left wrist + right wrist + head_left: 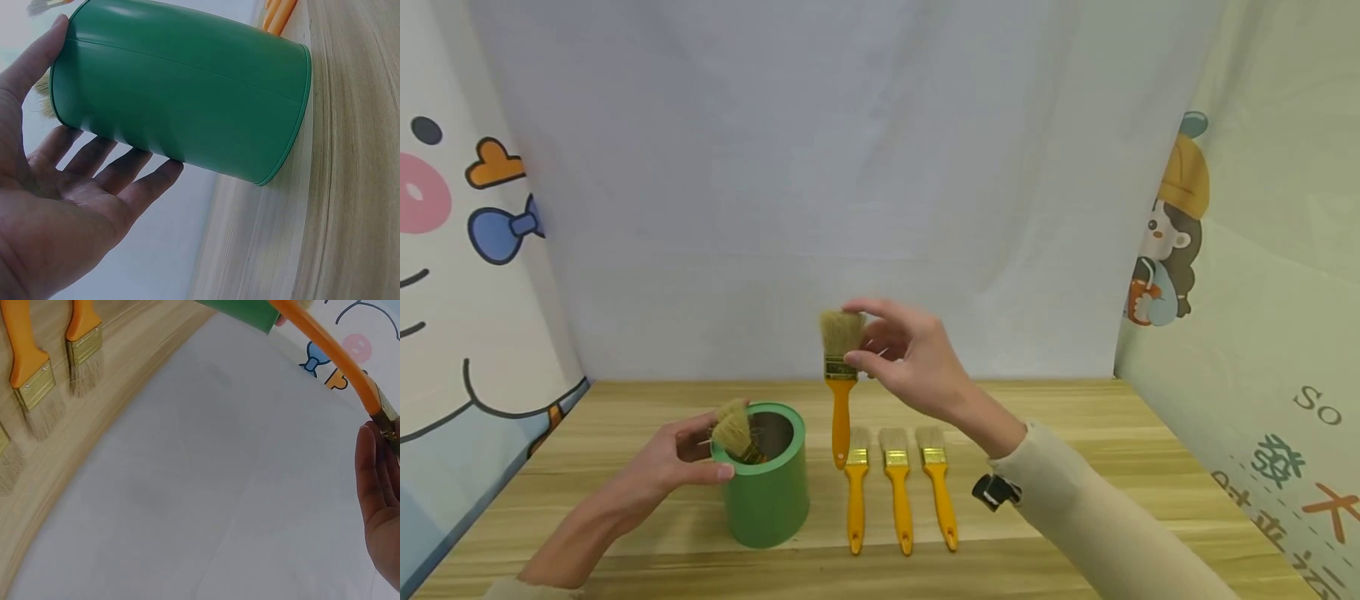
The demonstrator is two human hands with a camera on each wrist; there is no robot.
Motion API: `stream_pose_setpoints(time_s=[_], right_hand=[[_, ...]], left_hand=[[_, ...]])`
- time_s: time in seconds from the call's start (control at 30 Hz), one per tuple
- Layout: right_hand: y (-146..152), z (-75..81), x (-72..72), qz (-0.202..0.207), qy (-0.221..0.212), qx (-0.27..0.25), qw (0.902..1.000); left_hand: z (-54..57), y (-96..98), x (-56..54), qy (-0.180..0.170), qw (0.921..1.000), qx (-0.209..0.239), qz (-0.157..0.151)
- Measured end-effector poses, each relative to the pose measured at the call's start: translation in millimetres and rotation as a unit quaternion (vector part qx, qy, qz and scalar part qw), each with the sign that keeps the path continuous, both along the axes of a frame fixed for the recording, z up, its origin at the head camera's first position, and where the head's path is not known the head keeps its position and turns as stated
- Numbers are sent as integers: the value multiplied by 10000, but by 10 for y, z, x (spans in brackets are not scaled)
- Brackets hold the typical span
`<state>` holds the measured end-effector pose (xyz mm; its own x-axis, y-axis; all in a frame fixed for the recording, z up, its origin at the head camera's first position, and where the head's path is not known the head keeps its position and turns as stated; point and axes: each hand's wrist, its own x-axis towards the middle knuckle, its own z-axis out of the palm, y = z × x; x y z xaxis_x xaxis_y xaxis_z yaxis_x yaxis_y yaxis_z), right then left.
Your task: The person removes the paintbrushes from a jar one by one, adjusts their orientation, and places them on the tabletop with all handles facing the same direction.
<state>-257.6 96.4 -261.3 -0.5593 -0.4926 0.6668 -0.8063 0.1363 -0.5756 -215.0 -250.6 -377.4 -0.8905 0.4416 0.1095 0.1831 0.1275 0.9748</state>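
Note:
My left hand [662,462] holds the green can [767,508] at its left side, thumb at the front of the rim. In the left wrist view, its fingertips touch the wall of the can [181,87]. A paintbrush [732,429] stands in the can, bristles up and leaning left, its handle hidden inside. To the right of the can and above the table, my right hand [917,358] pinches another paintbrush [841,417] around the ferrule and bristles. This brush hangs with its orange handle down, which the right wrist view also shows slanting toward the can.
Three orange-handled paintbrushes [898,500] lie side by side on the wooden table [1052,508], right of the can, bristles away from me. A pale cloth [850,167] hangs behind the table, and printed cloths stand at both sides. A black strap end [996,492] sticks out by the right sleeve.

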Motion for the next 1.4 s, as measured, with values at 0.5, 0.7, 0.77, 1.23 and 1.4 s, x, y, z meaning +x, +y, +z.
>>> stream_pose_setpoints(time_s=[0.5, 0.7, 0.77, 1.23, 1.4], right_hand=[[279, -433, 14, -305, -854, 341, 9953], [388, -551, 9, -332, -1162, 471, 9916], [430, -579, 13, -374, -1244, 564, 9899], [703, -769, 3, -490, -1802, 731, 9797], [839, -828, -27, -425, -2118, 757, 9734]], left_hand=[[26, 8, 11, 5, 10000, -48, 31], [24, -2, 8, -3, 10000, -41, 10], [24, -3, 6, -19, 10000, -42, 6], [34, 0, 15, 3, 10000, -65, 74], [37, -3, 21, -14, 9999, -72, 94]])
